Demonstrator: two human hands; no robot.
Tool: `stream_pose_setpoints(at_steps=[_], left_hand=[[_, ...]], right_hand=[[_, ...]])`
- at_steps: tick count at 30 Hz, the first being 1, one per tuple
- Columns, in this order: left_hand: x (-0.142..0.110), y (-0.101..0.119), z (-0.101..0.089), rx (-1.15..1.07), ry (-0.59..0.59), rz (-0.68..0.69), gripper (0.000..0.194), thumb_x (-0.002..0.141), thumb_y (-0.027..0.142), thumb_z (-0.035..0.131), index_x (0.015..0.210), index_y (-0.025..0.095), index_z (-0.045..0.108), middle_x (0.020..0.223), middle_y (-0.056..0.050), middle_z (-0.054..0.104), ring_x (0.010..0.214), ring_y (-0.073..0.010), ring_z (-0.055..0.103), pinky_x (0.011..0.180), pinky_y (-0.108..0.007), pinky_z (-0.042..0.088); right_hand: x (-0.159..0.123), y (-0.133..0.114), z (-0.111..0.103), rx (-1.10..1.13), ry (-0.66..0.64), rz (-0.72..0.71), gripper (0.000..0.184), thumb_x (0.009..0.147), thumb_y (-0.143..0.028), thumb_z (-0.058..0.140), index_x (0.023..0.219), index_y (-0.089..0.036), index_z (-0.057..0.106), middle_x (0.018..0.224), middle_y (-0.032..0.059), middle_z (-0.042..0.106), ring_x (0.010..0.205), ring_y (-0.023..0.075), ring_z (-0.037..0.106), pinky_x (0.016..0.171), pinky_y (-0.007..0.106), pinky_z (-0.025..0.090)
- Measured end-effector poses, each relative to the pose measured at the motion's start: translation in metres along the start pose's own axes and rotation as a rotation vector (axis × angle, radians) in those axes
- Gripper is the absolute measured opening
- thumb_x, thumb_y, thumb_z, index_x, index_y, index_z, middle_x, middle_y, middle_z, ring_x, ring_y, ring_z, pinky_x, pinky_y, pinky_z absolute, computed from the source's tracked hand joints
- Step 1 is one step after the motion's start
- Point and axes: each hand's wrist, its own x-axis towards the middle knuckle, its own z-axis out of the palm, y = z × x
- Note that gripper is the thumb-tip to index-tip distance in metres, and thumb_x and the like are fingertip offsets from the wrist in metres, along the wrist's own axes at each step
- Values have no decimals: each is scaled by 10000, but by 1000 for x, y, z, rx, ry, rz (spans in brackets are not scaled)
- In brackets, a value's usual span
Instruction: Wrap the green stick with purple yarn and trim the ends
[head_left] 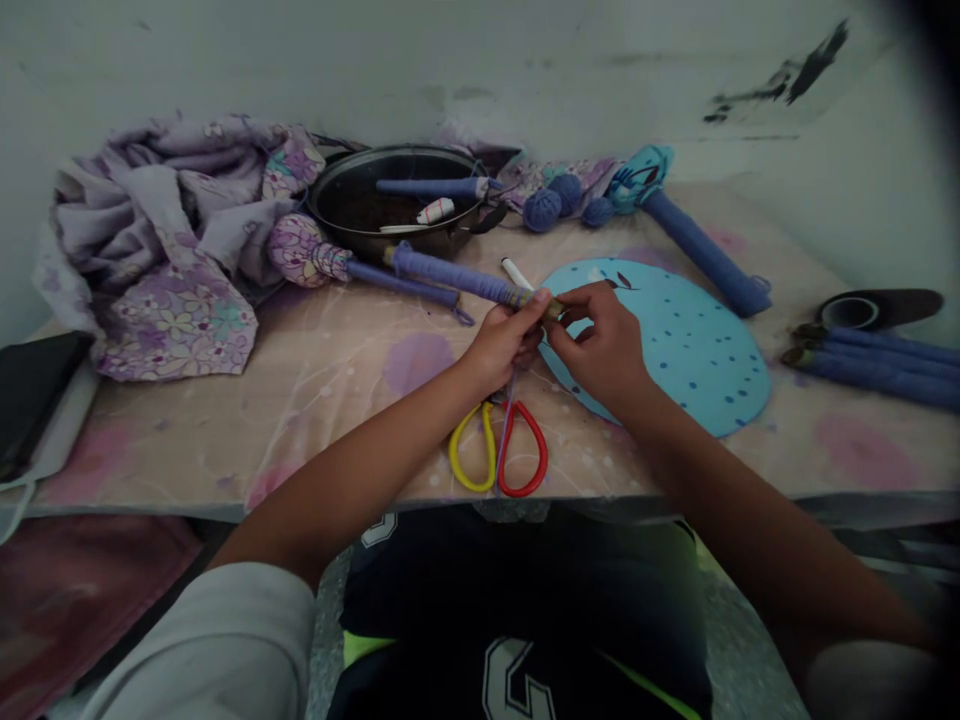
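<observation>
My left hand is closed around a stick wrapped in purple-blue yarn, near its bare greenish end. At that end the fingers of my right hand are pinched together; exactly what they grip is partly hidden. A strand of yarn hangs from my left hand over the table edge. It passes across scissors with one yellow and one red handle, whose blades are hidden under my hand. Beneath my right hand lies a flat, spotted light-blue oval. A white marker lies just behind the stick.
A dark pan holds another wrapped stick. Floral cloth is heaped at left, above a dark case. Yarn balls and cloth-topped wrapped sticks lie behind. More wrapped sticks are at right.
</observation>
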Motion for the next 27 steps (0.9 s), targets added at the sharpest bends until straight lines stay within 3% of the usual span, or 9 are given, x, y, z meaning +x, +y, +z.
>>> stream_pose_setpoints(at_steps=[2, 7, 9, 16, 21, 24, 27], left_hand=[[-1, 1, 0, -27, -2, -10, 405, 676, 457, 705, 586, 167, 437, 447, 81, 313, 346, -5, 240, 356, -186, 132], [-2, 1, 0, -43, -88, 0, 308, 721, 383, 684, 643, 158, 489, 447, 85, 360, 332, -3, 254, 348, -164, 123], [-2, 1, 0, -29, -113, 3, 309, 736, 391, 665, 643, 154, 491, 457, 78, 388, 332, -1, 259, 346, -159, 123], [-3, 3, 0, -36, -29, 33, 226, 699, 312, 705, 720, 162, 537, 479, 87, 392, 336, 7, 247, 348, -154, 117], [-5, 4, 3, -23, 26, 35, 266, 664, 306, 727, 700, 168, 503, 480, 89, 406, 326, 7, 263, 346, -160, 120], [-5, 3, 3, 41, 35, 100, 245, 682, 315, 700, 732, 176, 505, 472, 91, 412, 330, -4, 278, 347, -170, 138], [-6, 3, 3, 83, 69, 151, 226, 678, 305, 686, 738, 175, 511, 453, 97, 392, 340, -12, 285, 359, -175, 166]], right_hand=[[1, 3, 1, 78, -47, 14, 183, 741, -254, 615, 891, -210, 521, 829, 0, 600, 685, 128, 588, 563, 253, 470], [9, 2, -4, 409, -203, 300, 315, 823, -501, 542, 889, -193, 525, 667, -14, 573, 497, 101, 552, 395, 208, 384], [11, 0, -7, 441, -242, 335, 344, 805, -519, 564, 846, -178, 548, 635, -7, 575, 481, 102, 550, 383, 209, 383], [7, 5, -4, 248, -126, 115, 184, 761, -309, 645, 872, -199, 548, 749, -3, 594, 650, 129, 589, 540, 257, 489], [7, 5, -8, 80, -199, -7, 268, 801, -261, 592, 1055, -176, 577, 790, 22, 633, 685, 155, 613, 627, 296, 490], [7, 4, -12, 71, -257, -15, 248, 842, -291, 554, 1054, -174, 610, 767, 28, 653, 663, 156, 623, 609, 288, 480], [6, 7, -15, 205, -298, 69, 277, 848, -370, 562, 1036, -174, 619, 702, 10, 649, 554, 127, 597, 528, 261, 465]])
